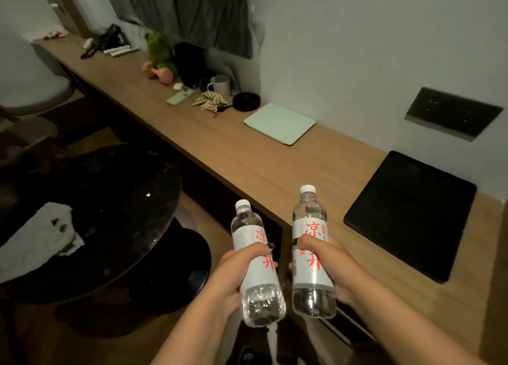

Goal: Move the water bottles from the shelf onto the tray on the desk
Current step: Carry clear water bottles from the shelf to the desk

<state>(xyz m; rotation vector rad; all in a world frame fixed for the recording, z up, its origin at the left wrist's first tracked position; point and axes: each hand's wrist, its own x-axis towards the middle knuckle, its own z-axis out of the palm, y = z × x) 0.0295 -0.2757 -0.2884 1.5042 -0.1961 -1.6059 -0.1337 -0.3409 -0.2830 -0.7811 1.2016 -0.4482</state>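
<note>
Near the desk [247,155], hands grip two bottles, seemingly sealed.

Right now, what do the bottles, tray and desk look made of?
Bottles: clear, glossy plastic, seemingly; you see through them, white caps, paper-like labels. Tray: matte black, perhaps plastic or leatherette; the material is unclear. Desk: light wood or laminate, grain visible.

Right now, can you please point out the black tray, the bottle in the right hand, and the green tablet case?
black tray [409,216], head view, middle of its flat bottom.
bottle in the right hand [310,227], head view, white label above the fingers.
green tablet case [279,123], head view, centre of the cover.
</note>
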